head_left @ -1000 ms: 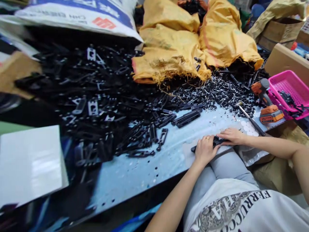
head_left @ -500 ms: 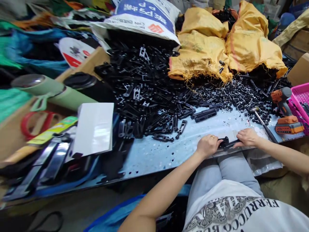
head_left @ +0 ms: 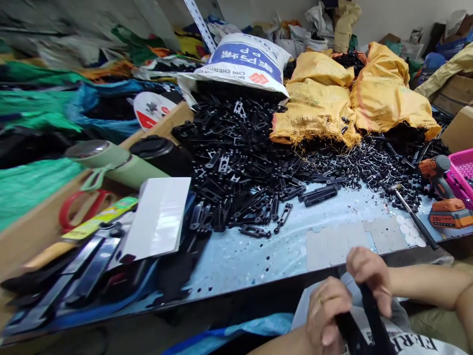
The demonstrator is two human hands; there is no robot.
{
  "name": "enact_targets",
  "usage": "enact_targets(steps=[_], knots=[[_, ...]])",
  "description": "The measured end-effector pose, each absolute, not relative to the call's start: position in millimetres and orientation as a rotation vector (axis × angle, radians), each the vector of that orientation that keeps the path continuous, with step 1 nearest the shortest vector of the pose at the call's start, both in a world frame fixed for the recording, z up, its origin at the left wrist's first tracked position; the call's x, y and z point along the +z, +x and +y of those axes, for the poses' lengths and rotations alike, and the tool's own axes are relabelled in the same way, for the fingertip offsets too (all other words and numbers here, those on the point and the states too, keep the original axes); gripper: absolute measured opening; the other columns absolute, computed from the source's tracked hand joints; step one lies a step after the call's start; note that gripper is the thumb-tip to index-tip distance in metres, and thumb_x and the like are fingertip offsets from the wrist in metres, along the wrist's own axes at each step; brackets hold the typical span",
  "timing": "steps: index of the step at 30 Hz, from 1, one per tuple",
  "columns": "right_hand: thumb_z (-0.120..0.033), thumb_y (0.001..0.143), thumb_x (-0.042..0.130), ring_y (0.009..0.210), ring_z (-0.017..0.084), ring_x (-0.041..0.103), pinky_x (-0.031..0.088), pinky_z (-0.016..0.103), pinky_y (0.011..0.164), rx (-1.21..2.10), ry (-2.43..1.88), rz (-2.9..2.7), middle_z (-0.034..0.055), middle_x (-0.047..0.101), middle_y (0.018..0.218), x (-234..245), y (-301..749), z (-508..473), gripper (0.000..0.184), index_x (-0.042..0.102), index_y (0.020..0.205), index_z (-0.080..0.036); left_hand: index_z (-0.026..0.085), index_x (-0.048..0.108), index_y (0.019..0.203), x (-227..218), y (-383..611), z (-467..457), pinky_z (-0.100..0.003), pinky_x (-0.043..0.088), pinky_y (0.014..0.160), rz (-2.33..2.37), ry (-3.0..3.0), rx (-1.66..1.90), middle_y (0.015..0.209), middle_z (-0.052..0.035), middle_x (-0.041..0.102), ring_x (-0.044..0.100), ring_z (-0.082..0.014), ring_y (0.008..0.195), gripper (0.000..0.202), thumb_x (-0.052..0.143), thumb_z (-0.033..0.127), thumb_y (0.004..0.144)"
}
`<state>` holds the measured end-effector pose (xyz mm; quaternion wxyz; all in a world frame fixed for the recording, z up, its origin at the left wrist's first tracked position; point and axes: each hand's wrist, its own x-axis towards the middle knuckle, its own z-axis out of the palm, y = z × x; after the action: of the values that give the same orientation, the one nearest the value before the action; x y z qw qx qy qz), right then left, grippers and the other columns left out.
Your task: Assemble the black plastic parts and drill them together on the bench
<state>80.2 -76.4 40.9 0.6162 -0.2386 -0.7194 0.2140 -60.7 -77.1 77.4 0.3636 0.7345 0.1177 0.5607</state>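
Both my hands are drawn back off the table, over my lap at the bottom right. My left hand point(head_left: 327, 313) is closed around the lower end of a long black plastic part point(head_left: 369, 325). My right hand point(head_left: 369, 278) has its fingers curled over the upper end of the same part. A large heap of similar black plastic parts point(head_left: 236, 158) covers the light blue table point(head_left: 258, 256) in front of me.
A white woven sack point(head_left: 244, 61) and yellow sacks point(head_left: 351, 93) lie behind the heap. An orange cordless drill point(head_left: 443, 197), a hammer point(head_left: 412, 214) and a pink basket point(head_left: 463, 172) sit at the right. A white card point(head_left: 158, 217), scissors point(head_left: 79, 209) and a green tube point(head_left: 114, 165) lie at the left.
My hands have lifted the black part off the table edge and pulled it toward my lap. The view has tilted up and swung left, showing more of the room.
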Motion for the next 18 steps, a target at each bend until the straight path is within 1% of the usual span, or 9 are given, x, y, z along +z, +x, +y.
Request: enact_targets(steps=[1,3,4,6,8,10,12,15,18], knots=[[-0.077,0.080,0.023,0.068,0.017,0.055,0.045,0.032,0.060,0.496,-0.655,-1.555,0.0038,0.052,0.075,33,74,-68,0.061,0.049,0.088,-0.023,0.020,0.057,0.103,69,-57,-73,-0.027,0.049,0.062,0.316,1.943,1.493,0.077,-0.0058,0.064,0.061,-0.0157,0.069,0.049,0.019,0.050,0.094],[-0.064,0.088,0.018,0.090,0.021,0.055,0.047,0.039,0.074,0.514,-0.790,-1.413,0.0081,0.054,0.097,21,72,-45,0.050,0.047,0.102,-0.025,0.019,0.055,0.117,51,-50,-56,-0.031,0.051,0.069,0.347,2.126,1.555,0.090,-0.0099,0.066,0.063,-0.0194,0.083,0.060,0.015,0.056,0.092],[-0.057,0.091,0.020,0.098,0.022,0.053,0.046,0.042,0.080,0.509,-0.827,-1.411,0.0089,0.053,0.105,17,76,-30,0.043,0.046,0.106,-0.026,0.018,0.054,0.120,41,-48,-44,-0.032,0.051,0.071,0.387,2.235,1.568,0.092,-0.0116,0.066,0.063,-0.0210,0.087,0.066,0.012,0.058,0.091],[-0.048,0.092,0.030,0.106,0.023,0.050,0.043,0.044,0.088,0.446,-0.909,-1.552,0.0097,0.053,0.111,15,94,9,0.033,0.048,0.109,-0.025,0.014,0.055,0.121,22,-44,-16,-0.033,0.050,0.073,0.551,2.445,1.547,0.093,-0.0137,0.066,0.063,-0.0227,0.089,0.073,0.010,0.061,0.089],[-0.044,0.089,0.043,0.105,0.023,0.050,0.041,0.043,0.091,0.306,-1.061,-1.751,0.0106,0.056,0.108,17,122,57,0.028,0.052,0.104,-0.022,0.014,0.059,0.117,4,-42,17,-0.032,0.048,0.074,0.850,2.607,1.335,0.093,-0.0145,0.067,0.063,-0.0230,0.087,0.072,0.015,0.062,0.089],[-0.038,0.090,0.043,0.108,0.024,0.048,0.039,0.042,0.094,0.183,-1.312,-1.863,0.0127,0.057,0.110,23,150,109,0.026,0.054,0.104,-0.019,0.012,0.061,0.113,-10,-37,48,-0.033,0.048,0.073,1.064,2.702,1.071,0.092,-0.0157,0.066,0.063,-0.0240,0.084,0.069,0.023,0.064,0.087],[-0.030,0.091,0.041,0.108,0.024,0.048,0.039,0.040,0.094,0.065,-1.593,-1.961,0.0150,0.056,0.113,31,172,160,0.027,0.053,0.110,-0.015,0.010,0.060,0.113,-18,-30,74,-0.035,0.048,0.075,1.201,2.732,0.921,0.095,-0.0177,0.065,0.062,-0.0265,0.089,0.065,0.033,0.062,0.086],[-0.022,0.092,0.038,0.110,0.024,0.047,0.040,0.038,0.091,-0.114,-1.920,-2.203,0.0172,0.055,0.117,42,187,223,0.031,0.050,0.118,-0.013,0.009,0.057,0.117,-19,-19,100,-0.041,0.044,0.090,1.322,2.731,0.929,0.113,-0.0205,0.058,0.054,-0.0307,0.109,0.055,0.044,0.053,0.086],[-0.011,0.089,0.035,0.109,0.024,0.048,0.041,0.036,0.088,-0.206,-2.029,-2.364,0.0169,0.055,0.118,48,190,267,0.035,0.050,0.121,-0.013,0.010,0.053,0.119,-11,-19,114,-0.045,0.036,0.100,1.358,2.715,0.991,0.127,-0.0210,0.049,0.043,-0.0318,0.122,0.046,0.048,0.042,0.087]])
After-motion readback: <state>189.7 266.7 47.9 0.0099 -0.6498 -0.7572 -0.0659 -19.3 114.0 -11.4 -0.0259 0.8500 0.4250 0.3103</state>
